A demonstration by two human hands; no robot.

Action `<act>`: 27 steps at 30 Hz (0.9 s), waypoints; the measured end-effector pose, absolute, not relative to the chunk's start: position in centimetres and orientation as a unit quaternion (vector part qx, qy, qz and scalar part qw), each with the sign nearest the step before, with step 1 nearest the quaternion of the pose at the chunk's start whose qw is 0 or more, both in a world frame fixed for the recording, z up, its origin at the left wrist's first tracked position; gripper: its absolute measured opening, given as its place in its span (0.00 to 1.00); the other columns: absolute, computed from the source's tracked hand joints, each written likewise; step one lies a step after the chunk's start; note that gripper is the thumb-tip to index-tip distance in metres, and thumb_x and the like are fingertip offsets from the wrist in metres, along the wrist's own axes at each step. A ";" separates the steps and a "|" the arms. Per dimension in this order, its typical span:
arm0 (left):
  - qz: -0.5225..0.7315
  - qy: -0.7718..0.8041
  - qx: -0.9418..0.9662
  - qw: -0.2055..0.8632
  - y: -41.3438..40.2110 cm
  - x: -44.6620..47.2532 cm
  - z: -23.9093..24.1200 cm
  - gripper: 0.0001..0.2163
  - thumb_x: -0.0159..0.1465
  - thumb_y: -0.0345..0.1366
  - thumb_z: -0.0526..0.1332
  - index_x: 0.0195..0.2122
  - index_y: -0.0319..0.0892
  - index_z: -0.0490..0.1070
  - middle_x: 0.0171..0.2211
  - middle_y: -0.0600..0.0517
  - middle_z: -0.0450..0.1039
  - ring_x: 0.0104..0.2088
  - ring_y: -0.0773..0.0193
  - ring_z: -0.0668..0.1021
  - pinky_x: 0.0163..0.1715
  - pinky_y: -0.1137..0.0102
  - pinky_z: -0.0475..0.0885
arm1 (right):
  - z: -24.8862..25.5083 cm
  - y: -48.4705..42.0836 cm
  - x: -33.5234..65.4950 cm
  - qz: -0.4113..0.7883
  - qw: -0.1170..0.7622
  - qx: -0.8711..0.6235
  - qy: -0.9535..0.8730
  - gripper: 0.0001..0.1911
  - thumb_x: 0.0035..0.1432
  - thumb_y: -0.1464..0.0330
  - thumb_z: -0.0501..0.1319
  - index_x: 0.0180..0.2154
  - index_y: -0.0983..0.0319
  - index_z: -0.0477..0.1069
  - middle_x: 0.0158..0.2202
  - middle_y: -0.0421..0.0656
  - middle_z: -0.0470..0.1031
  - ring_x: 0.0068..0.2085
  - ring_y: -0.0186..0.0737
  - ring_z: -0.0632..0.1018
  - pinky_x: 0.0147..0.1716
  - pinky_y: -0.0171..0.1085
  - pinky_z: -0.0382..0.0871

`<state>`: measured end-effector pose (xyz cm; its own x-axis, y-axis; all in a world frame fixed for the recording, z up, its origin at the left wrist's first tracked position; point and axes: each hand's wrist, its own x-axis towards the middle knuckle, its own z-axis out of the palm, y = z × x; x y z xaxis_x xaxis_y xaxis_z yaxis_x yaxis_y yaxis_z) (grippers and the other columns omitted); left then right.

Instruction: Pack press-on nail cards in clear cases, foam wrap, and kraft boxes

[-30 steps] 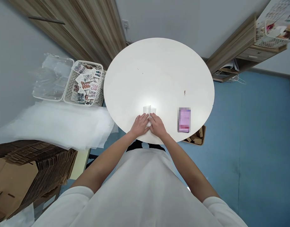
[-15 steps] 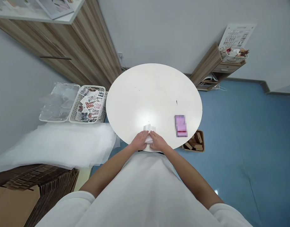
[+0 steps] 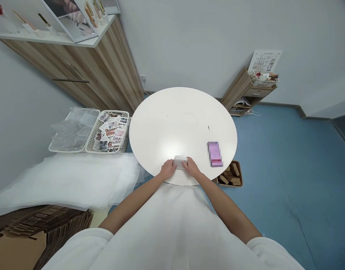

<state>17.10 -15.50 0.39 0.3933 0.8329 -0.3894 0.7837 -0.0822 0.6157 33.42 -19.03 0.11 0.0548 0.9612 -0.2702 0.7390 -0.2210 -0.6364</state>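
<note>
Between my two hands, at the near edge of the round white table (image 3: pixel 183 120), is a small white wrapped packet (image 3: pixel 180 162), its wrapping thin and folded. My left hand (image 3: pixel 168 168) grips its left end with the fingers curled. On the other end, my right hand (image 3: pixel 192 167) is closed, thumb lying over the top. What is inside the wrapping is hidden. To the right on the table lies a purple rectangular thing (image 3: pixel 215 154), blurred into blocks.
Left of the table stand a white basket of nail-set cards (image 3: pixel 109 131) and a basket of clear plastic packaging (image 3: pixel 76 131). White foam sheets (image 3: pixel 76 180) lie below them, above brown cardboard (image 3: pixel 20 243). A carton of small brown boxes (image 3: pixel 231 174) sits at the table's right.
The loose white wrapping is now folded into a compact packet. My hands have moved slightly apart to its two ends. The camera view has tilted up a little.
</note>
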 end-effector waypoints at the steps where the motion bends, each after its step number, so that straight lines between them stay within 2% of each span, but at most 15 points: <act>1: 0.033 0.557 0.728 0.399 -15.4 17.1 0.3 0.11 0.59 0.39 0.50 0.40 0.42 0.62 0.35 0.48 0.69 0.37 0.58 0.72 0.34 0.67 0.64 | -0.2 -18.9 33.2 0.323 0.159 -0.725 -0.588 0.14 0.56 0.60 0.47 0.36 0.62 0.63 0.35 0.45 0.67 0.36 0.41 0.70 0.33 0.38 0.65; 5: 0.042 0.599 0.689 0.406 -15.2 17.3 0.0 0.16 0.58 0.39 0.53 0.47 0.42 0.58 0.32 0.50 0.71 0.35 0.59 0.74 0.30 0.70 0.63 | -1.2 -18.5 32.2 0.279 0.150 -0.777 -0.544 0.17 0.57 0.59 0.46 0.45 0.61 0.59 0.41 0.49 0.65 0.37 0.43 0.71 0.32 0.39 0.64; 8: 0.045 0.618 0.659 0.427 -14.9 17.3 -0.2 0.15 0.56 0.41 0.55 0.43 0.42 0.61 0.31 0.50 0.72 0.34 0.59 0.75 0.29 0.70 0.63 | -1.5 -18.6 31.9 0.276 0.202 -0.782 -0.520 0.23 0.56 0.58 0.46 0.51 0.62 0.53 0.42 0.50 0.64 0.40 0.45 0.71 0.33 0.41 0.65; 11: 0.075 0.637 0.626 0.444 -14.5 17.2 -0.4 0.14 0.53 0.42 0.59 0.38 0.43 0.63 0.30 0.50 0.72 0.33 0.59 0.75 0.28 0.71 0.63 | -1.5 -19.3 32.2 0.276 0.270 -0.782 -0.490 0.27 0.55 0.58 0.47 0.54 0.64 0.50 0.42 0.50 0.65 0.42 0.44 0.71 0.35 0.41 0.66; 14: 0.090 0.650 0.610 0.445 -14.3 17.0 -0.5 0.16 0.50 0.44 0.61 0.37 0.44 0.63 0.31 0.50 0.72 0.34 0.59 0.74 0.28 0.71 0.63 | -1.3 -20.1 32.8 0.301 0.267 -0.789 -0.463 0.25 0.54 0.57 0.48 0.51 0.63 0.55 0.39 0.48 0.67 0.37 0.42 0.73 0.33 0.40 0.66; 17: 0.045 0.668 0.615 0.417 -14.3 16.9 -0.5 0.16 0.50 0.48 0.60 0.33 0.43 0.64 0.31 0.49 0.72 0.34 0.57 0.75 0.30 0.68 0.63 | -1.2 -20.7 33.4 0.379 0.220 -0.798 -0.414 0.22 0.53 0.56 0.48 0.45 0.62 0.60 0.32 0.43 0.71 0.28 0.40 0.74 0.29 0.39 0.66; 20: 0.018 0.686 0.614 0.390 -14.4 16.9 -0.4 0.17 0.49 0.52 0.59 0.28 0.43 0.64 0.30 0.47 0.72 0.34 0.55 0.74 0.31 0.66 0.64 | -1.4 -20.9 33.6 0.425 0.219 -0.797 -0.369 0.19 0.51 0.54 0.51 0.39 0.60 0.62 0.29 0.41 0.72 0.23 0.37 0.73 0.26 0.38 0.66; 24: 0.089 0.685 0.552 0.468 -14.6 17.3 -0.3 0.13 0.47 0.46 0.63 0.28 0.43 0.66 0.30 0.49 0.73 0.31 0.60 0.75 0.32 0.67 0.66 | -1.6 -20.3 33.4 0.454 0.289 -0.772 -0.337 0.14 0.50 0.58 0.53 0.37 0.60 0.62 0.32 0.42 0.72 0.24 0.35 0.74 0.24 0.36 0.67; 27: 0.152 0.680 0.498 0.517 -14.7 17.7 -0.2 0.09 0.48 0.40 0.64 0.28 0.43 0.68 0.31 0.49 0.74 0.31 0.62 0.75 0.33 0.68 0.67 | -1.7 -19.4 33.4 0.456 0.319 -0.750 -0.357 0.11 0.50 0.62 0.53 0.35 0.60 0.63 0.35 0.43 0.71 0.29 0.35 0.74 0.26 0.35 0.67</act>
<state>17.68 -14.69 -0.24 0.0292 0.8336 -0.5515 0.5203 0.4585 0.7205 33.40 -19.44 -1.68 0.3290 0.8268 -0.4562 0.2460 -0.5415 -0.8039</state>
